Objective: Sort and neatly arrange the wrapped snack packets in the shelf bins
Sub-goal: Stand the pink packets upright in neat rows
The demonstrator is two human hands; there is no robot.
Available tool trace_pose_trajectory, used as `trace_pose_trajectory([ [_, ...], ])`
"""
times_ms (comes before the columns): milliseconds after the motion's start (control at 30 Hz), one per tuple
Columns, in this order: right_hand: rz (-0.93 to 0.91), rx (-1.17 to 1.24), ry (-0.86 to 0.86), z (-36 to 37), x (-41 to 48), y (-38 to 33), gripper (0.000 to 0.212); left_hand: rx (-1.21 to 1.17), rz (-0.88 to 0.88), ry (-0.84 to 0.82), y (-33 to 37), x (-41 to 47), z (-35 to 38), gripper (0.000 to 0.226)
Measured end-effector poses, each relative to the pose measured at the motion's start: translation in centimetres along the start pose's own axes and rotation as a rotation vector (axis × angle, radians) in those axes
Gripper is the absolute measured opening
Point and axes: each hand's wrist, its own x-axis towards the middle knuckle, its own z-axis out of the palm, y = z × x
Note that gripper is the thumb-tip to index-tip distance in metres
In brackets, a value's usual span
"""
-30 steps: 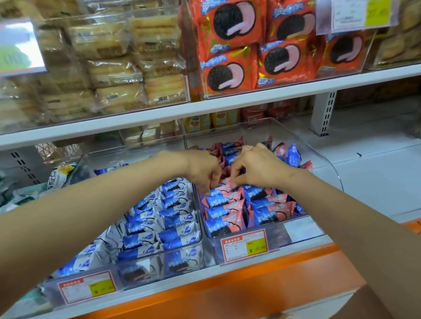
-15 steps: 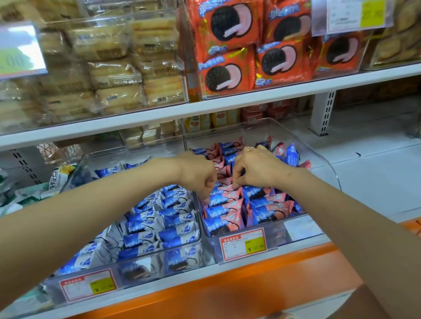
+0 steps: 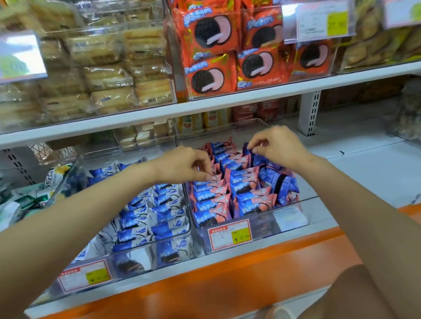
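Note:
A clear bin (image 3: 292, 219) on the lower shelf holds pink-and-blue snack packets (image 3: 213, 202) standing in rows. Beside it on the left, another clear bin (image 3: 147, 260) holds blue-and-white packets (image 3: 158, 214). My left hand (image 3: 187, 164) reaches over the pink bin's left row, its curled fingertips pinching the top of a packet (image 3: 215, 178) in the middle of that row. My right hand (image 3: 279, 145) is over the right rear of the same bin and pinches the top edge of a packet (image 3: 254, 159) between thumb and fingers.
The white upper shelf (image 3: 199, 106) hangs just above my hands, carrying bins of orange cookie packs (image 3: 212, 77) and pale wafers (image 3: 110, 74). Green-and-yellow packets (image 3: 51, 181) lie at the left. Bare white shelf (image 3: 373, 170) extends right, with an orange ledge (image 3: 190, 288) in front.
Both hands were close together over the middle of the pink bin. They have since spread apart, and the right hand has moved back and right to the rear packets.

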Motion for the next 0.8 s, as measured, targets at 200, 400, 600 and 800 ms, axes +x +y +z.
trace_pose_trajectory([
  [200,0.192,0.001,0.231,-2.4,-1.7,3.8,0.017,-0.032,0.032,0.102,1.7,3.8,0.7,0.022],
  [400,0.206,0.04,0.224,-1.8,-2.4,4.8,0.014,-0.096,-0.134,0.136,2.5,11.3,2.1,0.046],
  [600,0.158,0.014,0.163,-0.6,-0.8,5.3,0.019,-0.178,-0.282,0.141,2.0,17.0,4.4,0.061],
  [800,0.099,-0.1,0.006,-0.8,1.7,6.3,0.024,0.016,-0.202,0.155,0.8,20.2,5.0,0.036],
])
